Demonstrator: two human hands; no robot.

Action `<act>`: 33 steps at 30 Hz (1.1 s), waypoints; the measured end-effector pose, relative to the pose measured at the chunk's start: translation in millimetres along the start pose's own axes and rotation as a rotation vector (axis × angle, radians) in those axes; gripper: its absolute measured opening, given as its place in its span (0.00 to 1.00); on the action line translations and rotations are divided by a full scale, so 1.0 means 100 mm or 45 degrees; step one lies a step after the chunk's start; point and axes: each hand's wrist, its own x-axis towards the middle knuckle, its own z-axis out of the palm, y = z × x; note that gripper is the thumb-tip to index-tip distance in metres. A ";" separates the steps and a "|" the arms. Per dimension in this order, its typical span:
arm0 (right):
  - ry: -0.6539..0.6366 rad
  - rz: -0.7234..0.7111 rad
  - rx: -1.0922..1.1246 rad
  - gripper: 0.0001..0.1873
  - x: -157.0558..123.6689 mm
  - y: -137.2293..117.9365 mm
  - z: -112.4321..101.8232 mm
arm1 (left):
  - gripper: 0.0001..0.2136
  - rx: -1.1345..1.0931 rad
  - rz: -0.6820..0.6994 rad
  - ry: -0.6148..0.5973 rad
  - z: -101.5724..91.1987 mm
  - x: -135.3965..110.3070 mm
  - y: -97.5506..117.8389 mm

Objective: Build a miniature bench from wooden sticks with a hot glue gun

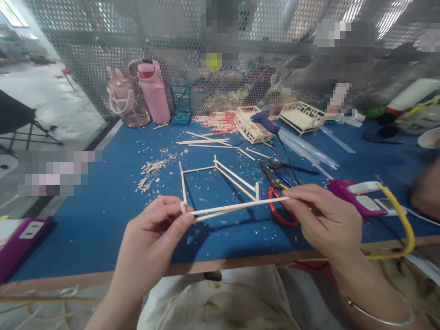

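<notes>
Frame (199, 169) part-built: right side double-railed, far side single. Left hand (149, 233) fingers grip its near-left corner; right hand (326, 220) fingers pinch a stick (237, 205).

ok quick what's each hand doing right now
Left hand: closed, pinching the stick frame at its near left corner.
Right hand: closed, pinching the right end of a thin wooden stick.

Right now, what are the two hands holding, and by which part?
The left hand pinches the frame at its near left corner; the right hand pinches a stick by its right end.
</notes>
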 end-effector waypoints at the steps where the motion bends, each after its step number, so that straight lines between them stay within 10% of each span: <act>1: 0.013 -0.021 0.016 0.07 0.05 -0.01 -0.02 | 0.08 -0.056 -0.050 -0.005 -0.01 0.01 0.01; 33: 0.005 -0.101 0.130 0.05 0.43 0.02 0.06 | 0.13 -0.438 -0.232 0.057 -0.06 0.05 0.11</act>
